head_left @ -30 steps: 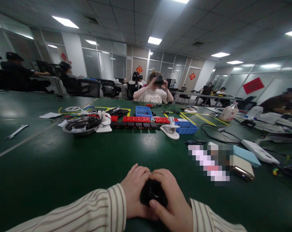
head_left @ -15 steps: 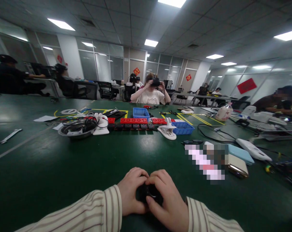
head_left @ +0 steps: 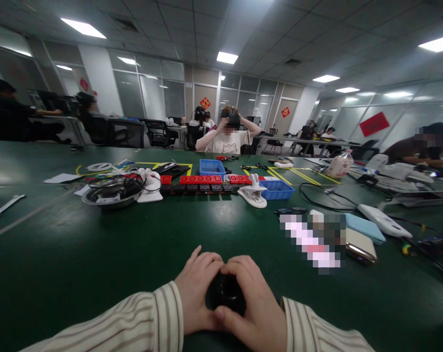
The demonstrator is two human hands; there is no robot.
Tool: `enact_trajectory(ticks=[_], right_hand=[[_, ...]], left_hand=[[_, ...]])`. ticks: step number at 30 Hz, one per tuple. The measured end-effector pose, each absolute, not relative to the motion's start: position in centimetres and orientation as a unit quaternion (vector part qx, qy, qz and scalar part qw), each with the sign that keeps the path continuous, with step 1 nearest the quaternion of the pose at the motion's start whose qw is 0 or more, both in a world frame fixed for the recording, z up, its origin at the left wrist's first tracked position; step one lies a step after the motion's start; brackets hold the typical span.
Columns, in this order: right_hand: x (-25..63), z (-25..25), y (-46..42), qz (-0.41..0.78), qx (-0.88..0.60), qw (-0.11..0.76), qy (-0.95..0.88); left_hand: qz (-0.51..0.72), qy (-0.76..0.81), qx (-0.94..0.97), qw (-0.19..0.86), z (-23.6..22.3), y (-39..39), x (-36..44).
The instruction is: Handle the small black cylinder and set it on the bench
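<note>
Close to me on the green table, a glossy black rounded object (head_left: 227, 295) sits between my two hands; its exact kind I cannot make out. My left hand (head_left: 200, 293) curves around its left side, with one finger lifted outward. From the other side, my right hand (head_left: 256, 305) wraps over it, fingers bent across the far edge and thumb along the near edge. The fingertips of both hands meet at the top, and the thumbs come together at the bottom. My palms hide much of the object's sides.
Beyond my hands stand red and black power-strip-like blocks (head_left: 201, 181), white clips (head_left: 253, 193), blue bins (head_left: 276, 190) and a metal bowl (head_left: 111, 198) with cables. A wrench (head_left: 7, 206) lies left. At right are a cream case (head_left: 361, 246) and a light blue box (head_left: 364, 228). A person sits opposite.
My right thumb has shifted left along the near edge, and more of the black object shows. A left finger has lifted. The person opposite has raised an arm over their head. The view has turned slightly.
</note>
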State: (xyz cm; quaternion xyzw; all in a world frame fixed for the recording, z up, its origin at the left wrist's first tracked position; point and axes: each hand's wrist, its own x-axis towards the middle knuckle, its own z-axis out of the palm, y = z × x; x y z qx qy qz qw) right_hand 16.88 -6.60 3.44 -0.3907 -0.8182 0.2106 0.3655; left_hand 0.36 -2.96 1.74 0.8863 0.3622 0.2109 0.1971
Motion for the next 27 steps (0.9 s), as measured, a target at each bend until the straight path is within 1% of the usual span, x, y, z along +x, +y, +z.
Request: enact_trajectory(ticks=[6,10,17,20,23,27], right_hand=[[16.6,2.8,-6.3,0.197,-0.465,0.327,-0.799],[16.5,3.0,-6.2,0.186,-0.461,0.305,-0.813],[16.5,3.6,-6.7,0.177,-0.315,0.344,-0.867],[16.7,3.9,-6.8,0.174,-0.277,0.352,-0.877],[16.9,4.0,-6.8,0.180,-0.275,0.368,-0.870],[16.9,3.9,-6.8,0.199,-0.331,0.382,-0.840]], left_hand=[[0.210,0.353,0.888,0.205,1.7,-2.9,0.5],[0.208,0.360,0.884,0.212,1.6,-2.8,0.5],[0.199,0.356,0.888,0.212,1.7,-2.9,0.5],[0.185,0.361,0.890,0.209,1.9,-3.0,0.5],[0.186,0.368,0.887,0.207,1.9,-3.1,0.5],[0.198,0.374,0.888,0.182,1.7,-3.2,0.5]])
